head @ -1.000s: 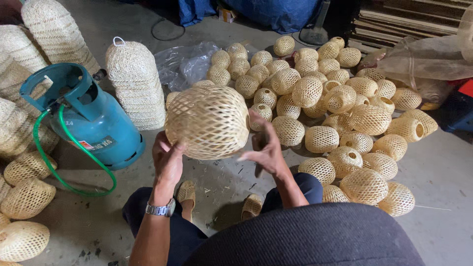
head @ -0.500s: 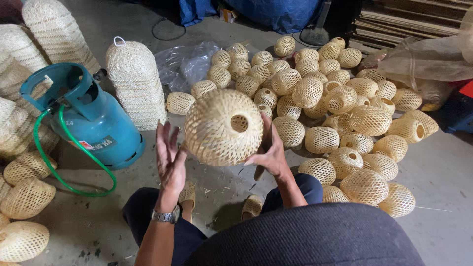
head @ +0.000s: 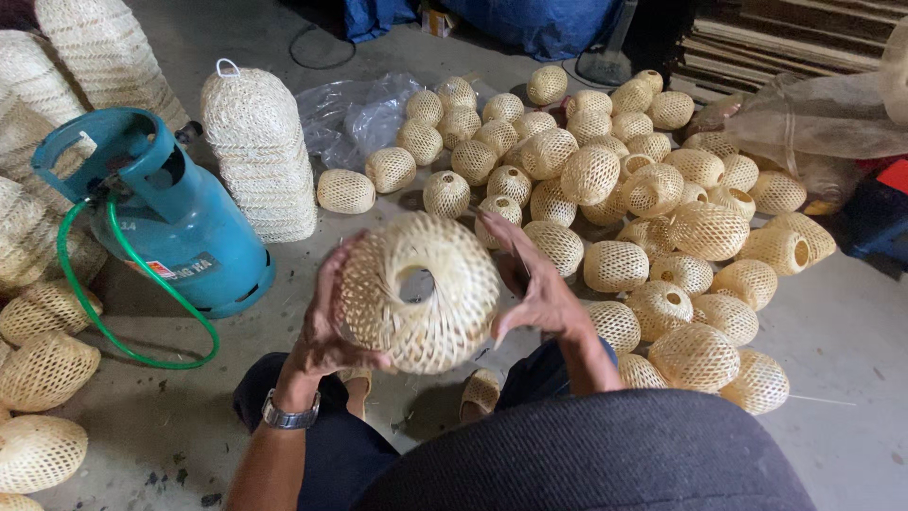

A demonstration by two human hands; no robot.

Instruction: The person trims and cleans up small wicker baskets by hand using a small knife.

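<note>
While motion blurs the woven bamboo shade at frame centre, hiding some fingertips, the left hand and right hand clasp its sides, a teal gas cylinder at left, a heap of smaller shades at upper right.

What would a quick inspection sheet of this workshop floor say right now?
Surface: bare grey concrete floor.
Job's things: round woven basket with a centre hole, held between left hand and right hand.
Clutter: heap of small woven balls; tall stack of woven shades; clear plastic bag.
Fingers: both hands cup the basket's sides.
Cables: green hose looping from the teal gas cylinder.
Surroundings: blue tarp, stacked boards.
</note>
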